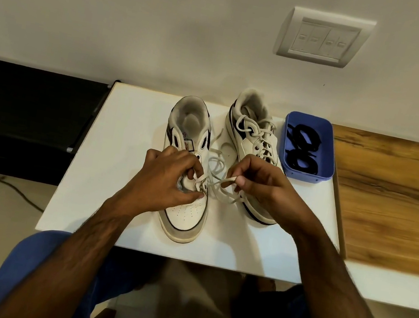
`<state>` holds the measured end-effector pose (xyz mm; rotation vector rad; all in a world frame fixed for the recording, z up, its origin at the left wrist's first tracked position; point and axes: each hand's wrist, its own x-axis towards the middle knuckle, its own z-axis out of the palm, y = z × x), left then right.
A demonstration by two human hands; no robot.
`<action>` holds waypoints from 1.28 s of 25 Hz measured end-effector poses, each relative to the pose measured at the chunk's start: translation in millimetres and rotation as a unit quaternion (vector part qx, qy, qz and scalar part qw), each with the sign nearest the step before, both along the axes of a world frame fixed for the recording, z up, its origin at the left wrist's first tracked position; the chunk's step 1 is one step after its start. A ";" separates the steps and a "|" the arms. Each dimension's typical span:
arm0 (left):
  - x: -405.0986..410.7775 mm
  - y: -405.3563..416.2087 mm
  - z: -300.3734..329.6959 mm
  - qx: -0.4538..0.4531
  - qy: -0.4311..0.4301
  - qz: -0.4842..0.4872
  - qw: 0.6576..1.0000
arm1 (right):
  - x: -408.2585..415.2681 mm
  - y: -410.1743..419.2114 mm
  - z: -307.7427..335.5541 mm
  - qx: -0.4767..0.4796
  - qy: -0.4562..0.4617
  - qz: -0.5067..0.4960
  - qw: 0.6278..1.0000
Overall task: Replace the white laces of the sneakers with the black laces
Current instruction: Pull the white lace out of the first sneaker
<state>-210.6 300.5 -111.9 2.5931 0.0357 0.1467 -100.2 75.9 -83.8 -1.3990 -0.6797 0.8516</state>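
Your left hand (171, 180) clamps down on the near sneaker (187, 183), fingers (190, 196) curled over the tongue and lower eyelets, apparently to keep the shoe from sliding on the white bench (107, 157) while the lace is drawn out. Its upper eyelets already stand bare, so the unlacing looks well along. Just right of it, the white lace (216, 179) runs slack from the shoe in loose loops between the pair. Your right hand (260, 182) pinches that lace between thumb and fingertips, lifted clear of the bench, likely to pull it free of the last holes. Behind that hand the second sneaker (254, 138) leans on its side, still fully laced in white. Farther right, the black laces (301, 147) lie coiled in a blue tray (328, 163), within easy reach but untouched.
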 end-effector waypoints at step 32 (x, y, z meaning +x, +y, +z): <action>2.4 -3.4 -3.3 -0.035 0.015 0.031 0.999 | -15.0 20.1 6.1 -0.208 -0.244 -0.029 0.947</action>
